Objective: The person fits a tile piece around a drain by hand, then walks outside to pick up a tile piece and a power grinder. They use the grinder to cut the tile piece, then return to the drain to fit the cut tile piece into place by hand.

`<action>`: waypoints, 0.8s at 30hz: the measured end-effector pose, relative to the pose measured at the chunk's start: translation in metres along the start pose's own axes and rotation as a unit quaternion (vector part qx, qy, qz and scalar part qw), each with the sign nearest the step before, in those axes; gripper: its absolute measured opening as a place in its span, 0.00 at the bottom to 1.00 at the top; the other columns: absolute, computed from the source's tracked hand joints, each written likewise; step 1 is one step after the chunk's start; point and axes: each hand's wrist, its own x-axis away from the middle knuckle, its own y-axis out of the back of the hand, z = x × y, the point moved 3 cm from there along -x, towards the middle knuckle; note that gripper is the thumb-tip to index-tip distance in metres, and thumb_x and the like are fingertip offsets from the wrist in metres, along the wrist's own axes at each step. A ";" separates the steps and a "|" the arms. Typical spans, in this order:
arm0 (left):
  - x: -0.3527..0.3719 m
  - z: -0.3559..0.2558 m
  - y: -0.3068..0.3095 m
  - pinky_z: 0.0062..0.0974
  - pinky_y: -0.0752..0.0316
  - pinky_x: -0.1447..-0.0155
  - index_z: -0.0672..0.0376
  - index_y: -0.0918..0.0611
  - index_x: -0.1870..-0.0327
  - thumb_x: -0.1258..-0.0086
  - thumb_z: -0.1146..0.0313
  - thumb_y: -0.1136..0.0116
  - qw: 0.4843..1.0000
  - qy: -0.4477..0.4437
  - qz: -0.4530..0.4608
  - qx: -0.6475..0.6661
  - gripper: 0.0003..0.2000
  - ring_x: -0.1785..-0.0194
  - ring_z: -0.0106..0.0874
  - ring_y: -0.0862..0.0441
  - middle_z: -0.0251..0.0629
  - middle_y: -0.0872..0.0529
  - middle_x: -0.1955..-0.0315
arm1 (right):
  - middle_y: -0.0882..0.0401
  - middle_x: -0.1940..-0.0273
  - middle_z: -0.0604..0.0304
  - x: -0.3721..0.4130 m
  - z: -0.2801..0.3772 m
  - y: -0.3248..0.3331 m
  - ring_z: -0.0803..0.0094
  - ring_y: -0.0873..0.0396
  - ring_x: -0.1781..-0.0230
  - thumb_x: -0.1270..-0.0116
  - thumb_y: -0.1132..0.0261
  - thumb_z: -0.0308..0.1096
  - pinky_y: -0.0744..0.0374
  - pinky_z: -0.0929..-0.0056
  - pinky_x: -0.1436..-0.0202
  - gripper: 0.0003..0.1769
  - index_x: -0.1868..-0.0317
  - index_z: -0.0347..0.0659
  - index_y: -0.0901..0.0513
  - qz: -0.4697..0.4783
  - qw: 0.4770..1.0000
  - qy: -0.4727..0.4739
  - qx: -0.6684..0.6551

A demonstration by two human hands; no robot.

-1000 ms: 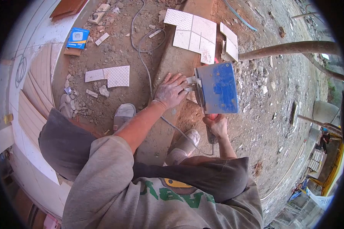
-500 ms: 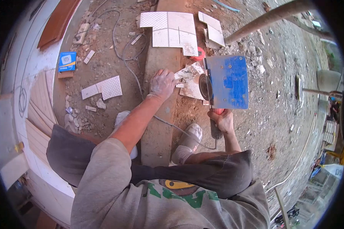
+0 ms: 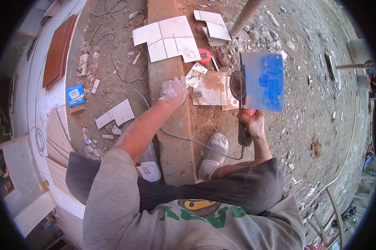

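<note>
My right hand is wrapped round an angle grinder with a dark body and a red part near the grip. A square blue plate with screws is mounted beside its cutting disc. My left hand, dusty and with curled fingers, hovers over the concrete beam. At its fingertips is a tilted piece of patterned tile; the thumb is hidden. Beneath lie a dirt-covered tile and a small tile offcut.
Larger cut tiles rest on the beam, near a red round object. More tile leans by a pole. A grey cable crosses the ground and beam. At left are a blue box and an L-shaped tile.
The grinder has moved right, away from the tile piece. My left hand has drawn back with the piece, which is now tilted. The small offcut lies on the tile below. The view has shifted.
</note>
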 end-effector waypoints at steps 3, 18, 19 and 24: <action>0.002 0.005 -0.002 0.43 0.21 0.49 0.61 0.19 0.58 0.38 0.51 0.36 0.998 0.050 0.009 0.048 0.20 0.54 0.45 0.14 0.48 0.15 0.58 | 0.16 0.60 0.53 -0.001 -0.010 0.006 0.66 0.18 0.62 0.54 0.25 0.37 0.21 0.67 0.57 0.28 0.52 0.33 0.19 -0.023 1.000 0.014 -0.007; 0.039 0.053 -0.003 0.41 0.27 0.38 0.47 0.21 0.40 0.37 0.61 0.40 0.933 0.247 0.000 0.261 0.22 0.41 0.44 0.21 0.46 0.21 0.39 | 0.18 0.61 0.60 -0.001 -0.004 0.000 0.70 0.20 0.64 0.54 0.25 0.34 0.21 0.70 0.58 0.26 0.53 0.35 0.19 0.004 0.999 0.024 -0.030; 0.029 0.054 0.003 0.42 0.33 0.32 0.43 0.26 0.35 0.38 0.64 0.39 0.971 0.141 -0.019 0.194 0.27 0.34 0.42 0.27 0.42 0.30 0.33 | 0.19 0.63 0.60 0.000 -0.002 -0.002 0.71 0.21 0.66 0.53 0.26 0.34 0.22 0.71 0.60 0.24 0.54 0.35 0.20 -0.004 0.998 0.041 -0.038; -0.005 0.033 0.014 0.46 0.51 0.21 0.39 0.34 0.28 0.40 0.75 0.42 0.972 -0.191 -0.060 -0.121 0.36 0.23 0.39 0.44 0.35 0.42 0.25 | 0.18 0.64 0.59 0.001 0.001 0.000 0.72 0.21 0.65 0.54 0.26 0.34 0.22 0.71 0.60 0.24 0.55 0.35 0.18 -0.001 0.999 0.018 -0.048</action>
